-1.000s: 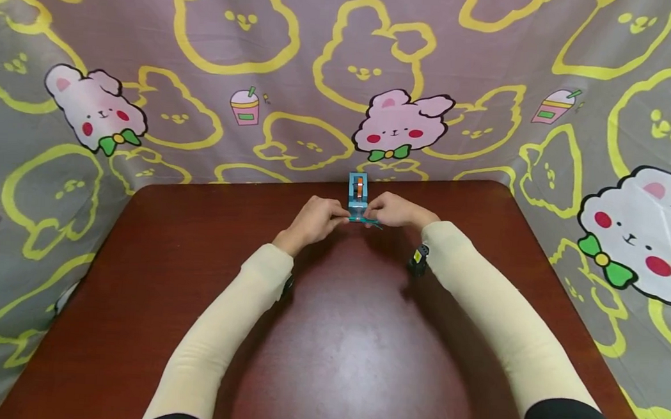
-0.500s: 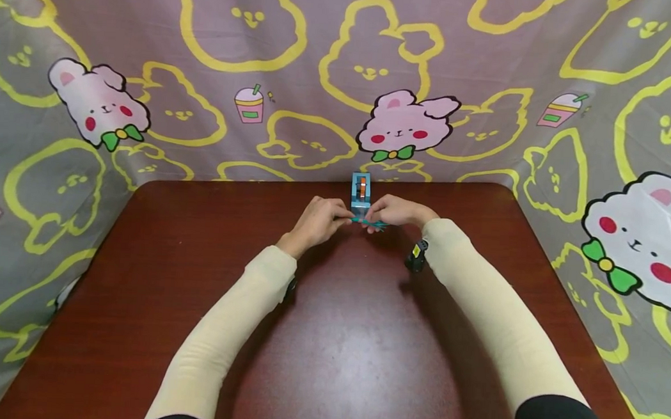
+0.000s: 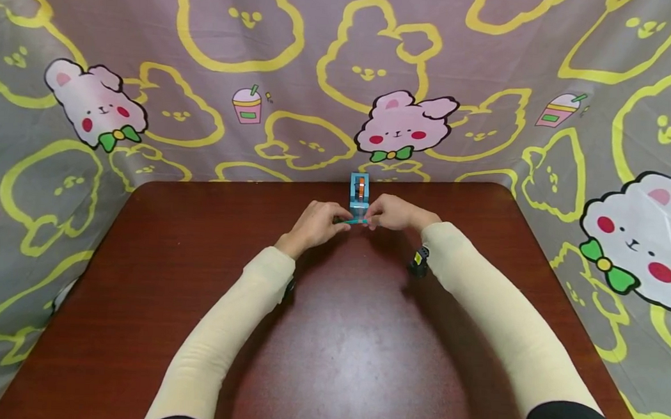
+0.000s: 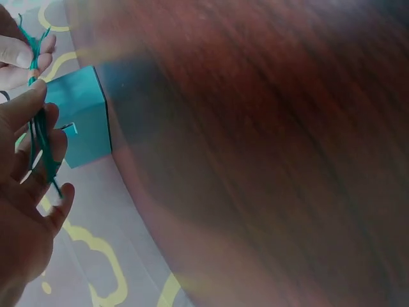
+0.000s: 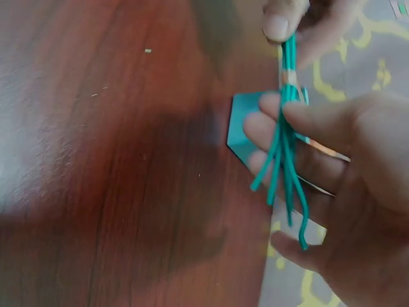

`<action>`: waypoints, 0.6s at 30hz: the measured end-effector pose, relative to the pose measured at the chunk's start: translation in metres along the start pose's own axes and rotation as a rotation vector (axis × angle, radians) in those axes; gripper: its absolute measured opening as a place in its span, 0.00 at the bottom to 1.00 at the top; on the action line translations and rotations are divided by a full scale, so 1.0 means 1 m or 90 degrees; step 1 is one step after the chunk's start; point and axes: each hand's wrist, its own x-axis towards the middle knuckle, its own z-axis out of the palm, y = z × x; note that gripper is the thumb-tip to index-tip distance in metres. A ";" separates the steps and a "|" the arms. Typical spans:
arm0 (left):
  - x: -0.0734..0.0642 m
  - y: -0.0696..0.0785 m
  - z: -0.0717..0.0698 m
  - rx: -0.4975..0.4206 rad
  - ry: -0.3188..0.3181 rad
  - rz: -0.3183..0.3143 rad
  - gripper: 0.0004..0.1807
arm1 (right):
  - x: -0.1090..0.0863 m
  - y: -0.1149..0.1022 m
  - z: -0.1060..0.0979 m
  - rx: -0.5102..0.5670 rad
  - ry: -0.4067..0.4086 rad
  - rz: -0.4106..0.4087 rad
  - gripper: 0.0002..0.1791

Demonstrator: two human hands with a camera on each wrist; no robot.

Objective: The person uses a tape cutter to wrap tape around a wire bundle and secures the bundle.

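A bundle of thin green wires [image 5: 289, 157] is held between both hands, just in front of a blue tape dispenser [image 3: 358, 201]. An orange-tan band [image 5: 289, 77] circles the bundle near its middle. My left hand [image 3: 318, 224] pinches one half between thumb and fingers; in the left wrist view, wire ends run down across its fingers. My right hand [image 3: 394, 212] pinches the other half beside the band, its loose ends fanning out over the fingers in the right wrist view. An orange roll [image 3: 362, 189] sits in the dispenser.
The dispenser stands near the back edge of a dark red-brown wooden table [image 3: 339, 338]. A patterned cloth [image 3: 304, 54] with rabbit drawings hangs behind the table and along its sides.
Loose green ends that stuck out below the right hand are now out of sight in the head view. More of the bundle shows at the left fingers, which have loosened slightly. The dispenser stays put.
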 end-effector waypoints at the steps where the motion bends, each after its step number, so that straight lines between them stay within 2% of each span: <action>1: 0.000 0.000 0.001 -0.013 -0.008 -0.010 0.11 | -0.001 -0.002 0.001 -0.033 0.013 -0.003 0.11; 5: 0.002 0.000 0.001 -0.099 -0.035 -0.060 0.12 | -0.008 -0.009 0.003 -0.132 0.067 -0.012 0.10; 9: 0.004 -0.001 0.000 -0.176 -0.064 -0.099 0.23 | -0.013 -0.008 0.007 -0.215 0.132 -0.030 0.09; 12: 0.007 -0.004 0.000 -0.210 -0.081 -0.113 0.29 | -0.016 -0.006 0.012 -0.252 0.169 -0.035 0.08; 18: 0.017 -0.009 -0.004 -0.255 -0.137 -0.161 0.28 | -0.016 -0.006 0.022 -0.289 0.210 -0.036 0.08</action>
